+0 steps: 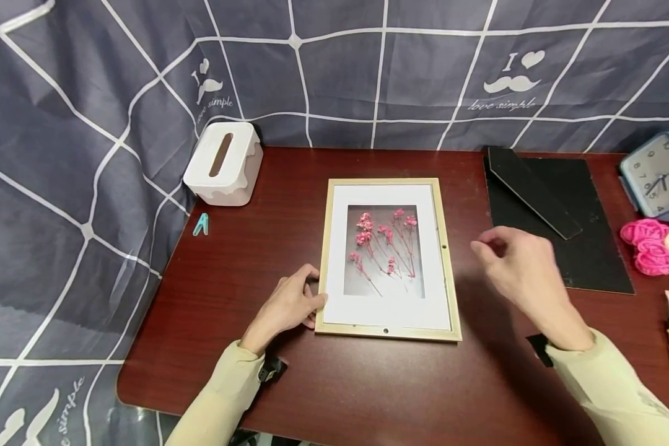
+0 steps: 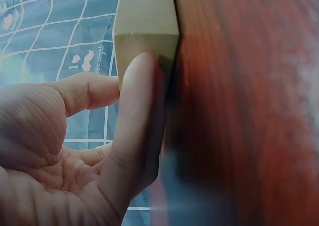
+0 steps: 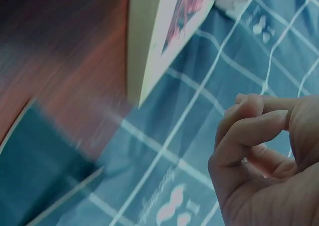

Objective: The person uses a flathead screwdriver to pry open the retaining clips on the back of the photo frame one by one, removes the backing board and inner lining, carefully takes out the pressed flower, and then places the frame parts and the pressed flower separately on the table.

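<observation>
You gripped the rectangular pale-wood frame of pink flowers (image 1: 389, 257), flat mid-scene on the red-brown wooden table (image 1: 362, 387), by its near left edge with your left hand (image 1: 291, 301), apparently steadying it, while your right hand (image 1: 521, 272) hovered right, fingers curled, nothing visible between them.

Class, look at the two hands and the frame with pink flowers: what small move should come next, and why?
Probably bring the right hand to the right edge of the picture frame. The left hand holds the left edge, but the right hovers apart, fingers curled, nothing visible in them, so only one side seems steadied.
</observation>
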`<state>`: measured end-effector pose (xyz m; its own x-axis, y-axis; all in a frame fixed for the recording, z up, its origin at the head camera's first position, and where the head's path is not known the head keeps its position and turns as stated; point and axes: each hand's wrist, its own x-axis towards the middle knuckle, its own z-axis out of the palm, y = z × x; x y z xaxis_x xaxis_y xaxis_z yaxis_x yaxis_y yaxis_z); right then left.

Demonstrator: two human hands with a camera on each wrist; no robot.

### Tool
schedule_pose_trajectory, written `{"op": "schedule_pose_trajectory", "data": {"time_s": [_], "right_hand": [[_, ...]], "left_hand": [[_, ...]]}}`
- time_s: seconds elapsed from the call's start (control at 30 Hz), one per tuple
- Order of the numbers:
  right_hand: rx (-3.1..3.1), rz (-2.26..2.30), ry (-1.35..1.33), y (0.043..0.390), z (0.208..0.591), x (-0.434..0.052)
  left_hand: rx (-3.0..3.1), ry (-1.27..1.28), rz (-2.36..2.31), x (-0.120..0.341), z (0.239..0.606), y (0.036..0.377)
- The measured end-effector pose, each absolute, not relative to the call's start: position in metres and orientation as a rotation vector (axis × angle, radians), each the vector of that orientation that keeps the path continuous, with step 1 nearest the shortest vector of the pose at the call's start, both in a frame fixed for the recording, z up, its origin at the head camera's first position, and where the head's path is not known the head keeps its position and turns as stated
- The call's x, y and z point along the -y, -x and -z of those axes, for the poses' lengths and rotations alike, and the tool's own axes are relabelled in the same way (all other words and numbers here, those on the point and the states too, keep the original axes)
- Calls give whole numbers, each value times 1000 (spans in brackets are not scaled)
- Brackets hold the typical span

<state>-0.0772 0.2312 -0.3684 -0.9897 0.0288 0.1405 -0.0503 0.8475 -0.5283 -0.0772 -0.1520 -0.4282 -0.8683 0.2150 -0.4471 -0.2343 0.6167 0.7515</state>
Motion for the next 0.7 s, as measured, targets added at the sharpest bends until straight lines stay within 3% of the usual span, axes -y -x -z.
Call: {"op": "schedule_pose_trajectory", "data": {"time_s": [0.3, 0.7], "right_hand": [[3058, -886, -296, 116, 389, -180], [3273, -872, -295, 145, 409, -156]], "left_hand": [[-2352, 6, -1170, 152, 428, 78], [-2341, 15, -1188, 152, 428, 79]]}}
